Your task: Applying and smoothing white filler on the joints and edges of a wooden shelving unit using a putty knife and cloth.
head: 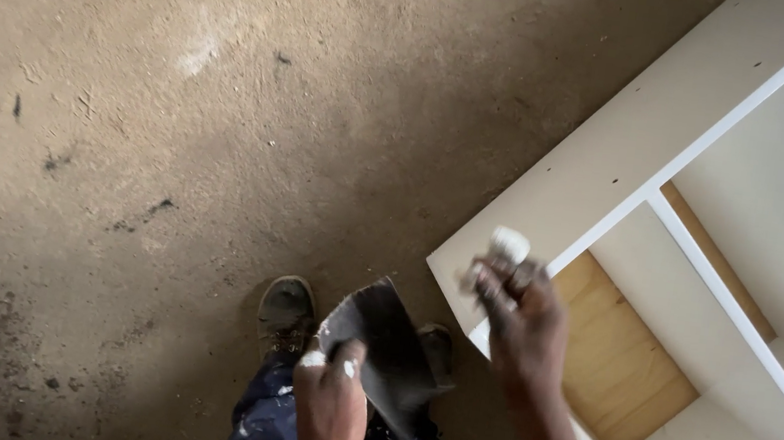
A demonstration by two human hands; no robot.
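Observation:
My left hand (326, 413) grips a wide, dark metal scraper blade (390, 351), held flat over my legs with white filler on my thumb and fingers. My right hand (520, 318) is raised beside it, fingers closed on a small tool with a lump of white filler (508, 245) at its tip. That hand hovers over the near corner of a white-painted cabinet frame (623, 150) lying on the floor.
The cabinet has white dividers (743, 317) and a bare plywood back panel (620, 366). A dusty, stained concrete floor (170, 140) fills the left side. My shoes (287, 309) and paint-spattered blue trousers (263, 430) show below.

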